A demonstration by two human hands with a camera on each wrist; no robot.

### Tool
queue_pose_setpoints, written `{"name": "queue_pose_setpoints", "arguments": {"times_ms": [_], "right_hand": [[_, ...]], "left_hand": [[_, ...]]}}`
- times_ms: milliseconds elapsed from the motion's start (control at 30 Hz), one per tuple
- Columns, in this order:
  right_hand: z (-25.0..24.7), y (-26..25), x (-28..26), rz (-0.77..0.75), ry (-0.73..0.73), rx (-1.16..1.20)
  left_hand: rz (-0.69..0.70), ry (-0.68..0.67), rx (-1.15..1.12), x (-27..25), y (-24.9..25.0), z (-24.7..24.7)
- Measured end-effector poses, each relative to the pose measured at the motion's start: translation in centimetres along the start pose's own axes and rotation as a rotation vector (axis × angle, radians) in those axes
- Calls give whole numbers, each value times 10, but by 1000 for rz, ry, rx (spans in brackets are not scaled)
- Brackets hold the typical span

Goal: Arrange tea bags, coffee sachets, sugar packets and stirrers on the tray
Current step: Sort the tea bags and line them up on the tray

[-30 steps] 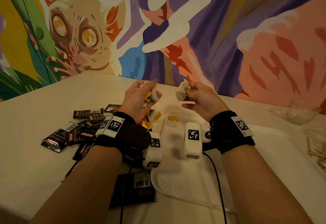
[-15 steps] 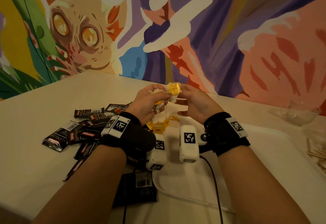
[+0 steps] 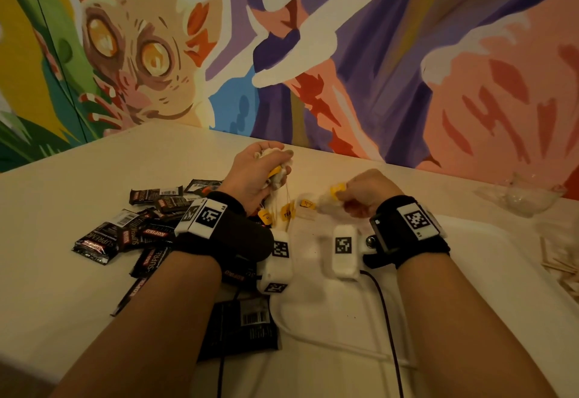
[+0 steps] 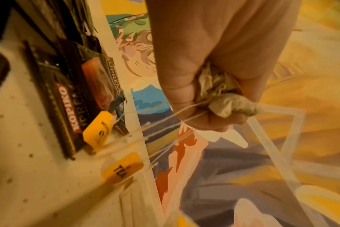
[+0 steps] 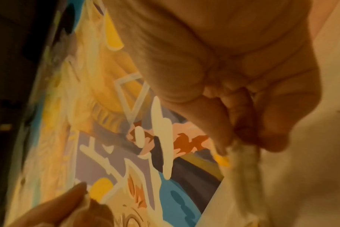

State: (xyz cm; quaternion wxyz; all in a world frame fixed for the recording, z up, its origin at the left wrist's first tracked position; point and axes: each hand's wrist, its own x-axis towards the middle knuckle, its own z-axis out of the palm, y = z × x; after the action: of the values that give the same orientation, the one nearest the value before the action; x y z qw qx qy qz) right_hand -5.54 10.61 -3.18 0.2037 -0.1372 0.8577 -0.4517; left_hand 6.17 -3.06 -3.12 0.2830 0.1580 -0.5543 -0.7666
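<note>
My left hand [image 3: 263, 172] grips a bunch of tea bags [image 4: 219, 93] above the table, their strings hanging down to yellow tags [image 3: 286, 211]; one tag [image 4: 122, 168] reads TEA. My right hand [image 3: 360, 194] pinches a single tea bag [image 3: 329, 204] with a yellow tag [image 3: 338, 189], low over the far left corner of the white tray [image 3: 470, 272]; the bag [image 5: 243, 158] looks blurred in the right wrist view. Dark coffee sachets [image 3: 141, 231] lie in a heap left of the tray. Wooden stirrers [image 3: 560, 266] lie at the right edge.
A clear glass bowl [image 3: 523, 198] stands at the far right near the painted wall [image 3: 344, 52]. A black sachet [image 3: 241, 325] lies by the tray's near left corner. A dark cable [image 3: 388, 319] runs across the tray.
The hands were together half a second ago. Now the right hand has drawn away to the right and down with one tea bag, while the left keeps the bunch raised.
</note>
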Motion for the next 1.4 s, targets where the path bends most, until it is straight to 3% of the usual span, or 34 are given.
{"name": "queue_pose_setpoints", "arguments": {"times_ms": [100,233,400,467,567,667,800,933,1167,1400], "right_hand": [[4,8,6,72,-76,-114],[1,10,9,-10,-11,-78],[3,3,1,46,-142,-81],[5,1,-3,31,-133,-40],[4,-10,-10,-149,-69,37],[6,-28,-25,-325,-185,163],[15,-43,-42,-400,-331,235],[29,-42,-45,-493,-243,165],[22,-41,-38,-385,-173,377],[15,-40,-35,-300,-226,488]], "left_hand": [[-10,-1,-14,1,-2,-1],[-18,-10,-28,1,-1,-2],[-40,-18,-88,2,0,-3],[-57,-17,-113,3,0,-3],[-73,-20,-158,2,2,-2],[-96,-35,-254,2,5,-2],[-77,-110,-247,4,5,-3],[-97,-169,-252,3,2,-2],[-166,-12,-416,9,-1,-5],[-153,122,-509,12,2,-13]]}}
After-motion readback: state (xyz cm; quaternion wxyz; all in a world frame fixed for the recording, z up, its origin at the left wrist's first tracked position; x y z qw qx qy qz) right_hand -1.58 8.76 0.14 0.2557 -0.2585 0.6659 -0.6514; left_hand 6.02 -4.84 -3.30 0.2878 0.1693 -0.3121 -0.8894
